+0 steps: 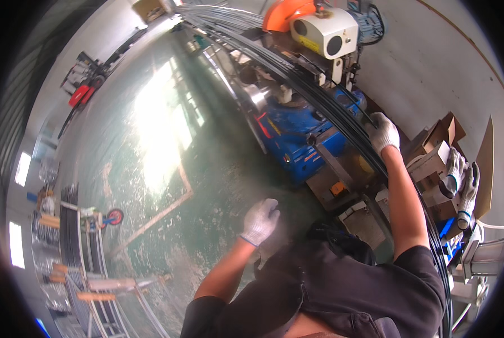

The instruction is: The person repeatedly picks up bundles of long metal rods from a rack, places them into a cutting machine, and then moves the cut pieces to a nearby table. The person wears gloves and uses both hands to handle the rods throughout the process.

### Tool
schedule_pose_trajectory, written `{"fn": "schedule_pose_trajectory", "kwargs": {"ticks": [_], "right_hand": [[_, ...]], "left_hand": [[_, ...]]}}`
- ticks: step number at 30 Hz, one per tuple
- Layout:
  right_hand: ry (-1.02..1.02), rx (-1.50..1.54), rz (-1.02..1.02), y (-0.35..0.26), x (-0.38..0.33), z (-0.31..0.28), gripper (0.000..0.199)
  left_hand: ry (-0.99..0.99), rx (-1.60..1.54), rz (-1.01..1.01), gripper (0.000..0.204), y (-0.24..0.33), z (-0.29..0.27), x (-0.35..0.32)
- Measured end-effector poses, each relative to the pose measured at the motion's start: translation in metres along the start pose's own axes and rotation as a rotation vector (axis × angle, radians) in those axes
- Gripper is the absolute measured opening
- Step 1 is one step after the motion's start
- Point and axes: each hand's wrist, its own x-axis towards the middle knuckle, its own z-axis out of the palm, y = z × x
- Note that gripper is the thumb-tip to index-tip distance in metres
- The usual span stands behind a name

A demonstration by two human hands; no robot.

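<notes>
My right hand, in a white knit glove, is closed around the end of a thin dark rod. That rod slants toward the saw-like machine, beside a long bundle of black rods. My left hand, gloved the same way, hangs over the floor in front of my body. Its fingers are curled in and no object shows in them. The machine has an orange guard, a white housing and a blue base.
Cardboard boxes and spare gloves lie at my right by the wall. A grey metal frame stands before the machine. Racks with long bars line the left side. A red forklift stands far left on the green floor.
</notes>
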Motion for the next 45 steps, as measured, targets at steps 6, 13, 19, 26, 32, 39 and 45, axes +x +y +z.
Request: {"fn": "schedule_pose_trajectory", "kwargs": {"ticks": [6, 13, 19, 26, 32, 39, 45], "right_hand": [[-0.177, -0.284, 0.148, 0.017, 0.114, 0.073, 0.051], [-0.213, -0.048, 0.211, 0.003, 0.184, 0.129, 0.038], [-0.196, 0.049, 0.133, -0.022, 0.156, 0.107, 0.03], [-0.192, -0.112, 0.07, -0.055, 0.1, 0.126, 0.024], [-0.12, -0.301, -0.021, -0.073, 0.084, 0.122, 0.053], [0.022, -0.639, 0.024, -0.099, 0.068, 0.178, 0.068], [-0.194, -0.494, 0.177, -0.103, 0.083, 0.164, 0.037]], "left_hand": [[-0.028, 0.065, 0.184, 0.033, -0.01, 0.0, 0.14], [-0.076, 0.128, 0.433, 0.045, 0.009, -0.01, 0.294], [-0.078, 0.087, 0.446, 0.044, 0.009, 0.015, 0.387], [-0.187, 0.074, 0.608, 0.051, 0.025, 0.051, 0.463], [-0.262, 0.18, 0.832, 0.058, -0.001, 0.071, 0.499], [-0.154, 0.411, 1.045, 0.062, -0.019, 0.086, 0.53], [-0.386, 0.578, 1.083, 0.018, 0.006, 0.095, 0.572]]}}
